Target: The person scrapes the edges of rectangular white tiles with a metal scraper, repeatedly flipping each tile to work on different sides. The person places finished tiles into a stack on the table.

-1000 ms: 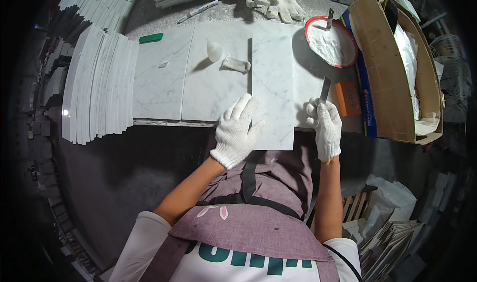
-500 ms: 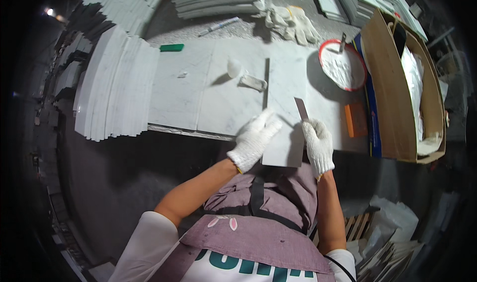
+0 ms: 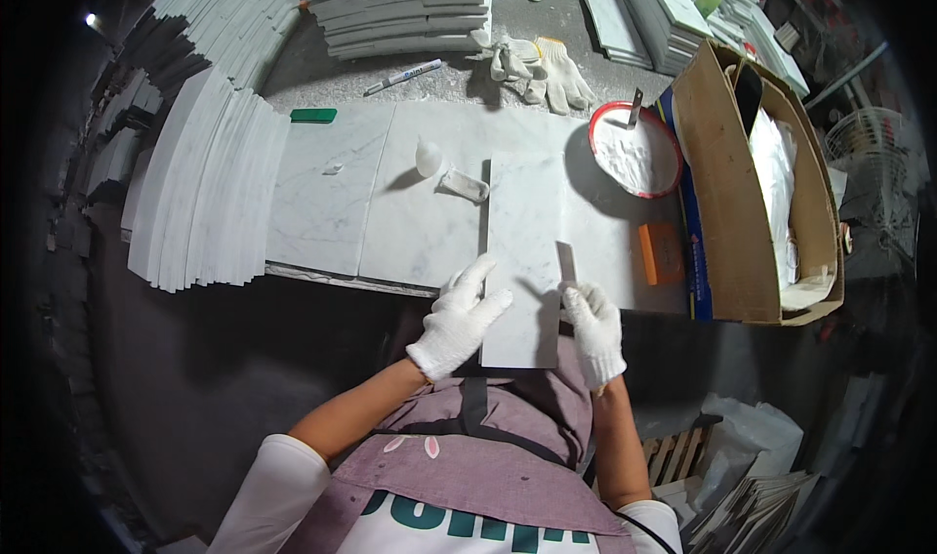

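A long white marble tile (image 3: 524, 261) lies lengthwise before me, its near end jutting past the table edge. My left hand (image 3: 457, 322), in a white knit glove, is at the tile's left edge, fingers stretched and thumb apart over the surface. My gloved right hand (image 3: 595, 331) is closed around a thin flat metal blade (image 3: 566, 263) beside the tile's right edge. The blade points away from me; its lower end is hidden in the fingers. To the right sits a red-rimmed bowl (image 3: 634, 168) of white paste, with a metal spatula (image 3: 635, 108) standing in it.
A small white bottle (image 3: 427, 158) and a clear plastic piece (image 3: 464, 186) lie left of the tile. An orange box (image 3: 662, 253) and an open cardboard carton (image 3: 732, 183) are at right. Behind are spare gloves (image 3: 551, 71), a marker (image 3: 402, 78), a green block (image 3: 313, 116) and stacked tiles (image 3: 200, 183).
The whole view has shifted, so the table appears lower and further left. My left fingers have moved off the tile's top toward its left edge. The blade stays in my right hand.
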`<state>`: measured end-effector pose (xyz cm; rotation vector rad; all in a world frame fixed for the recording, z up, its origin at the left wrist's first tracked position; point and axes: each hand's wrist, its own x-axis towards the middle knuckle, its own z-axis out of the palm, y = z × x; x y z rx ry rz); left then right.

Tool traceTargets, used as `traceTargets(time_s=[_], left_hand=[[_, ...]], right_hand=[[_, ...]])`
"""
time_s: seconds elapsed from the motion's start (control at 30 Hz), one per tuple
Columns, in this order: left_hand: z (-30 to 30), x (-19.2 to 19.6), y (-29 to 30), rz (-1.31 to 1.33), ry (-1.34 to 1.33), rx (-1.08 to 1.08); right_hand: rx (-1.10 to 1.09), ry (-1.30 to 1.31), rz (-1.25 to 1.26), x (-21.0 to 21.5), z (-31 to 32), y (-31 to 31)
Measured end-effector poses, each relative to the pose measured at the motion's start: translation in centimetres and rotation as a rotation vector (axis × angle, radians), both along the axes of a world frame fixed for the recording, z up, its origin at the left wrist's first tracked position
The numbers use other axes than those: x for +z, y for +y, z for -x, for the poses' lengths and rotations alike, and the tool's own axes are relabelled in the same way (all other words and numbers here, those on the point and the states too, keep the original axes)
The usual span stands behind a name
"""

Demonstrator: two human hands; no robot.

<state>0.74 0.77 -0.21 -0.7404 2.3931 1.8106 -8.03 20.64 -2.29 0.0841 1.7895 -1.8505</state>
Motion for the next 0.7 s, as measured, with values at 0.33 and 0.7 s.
traceTargets(time_s=[0.33, 0.7], left_hand=[[7.3, -1.0, 0.3, 1.152, 0.362, -0.423], [13.2, -1.6, -1.1, 1.153, 0.378, -0.443]], right_hand=[[-0.126, 0.019, -0.017, -0.9, 4.1, 1.9], [-0.185, 0.01, -0.087, -0.3, 4.1, 1.2]])
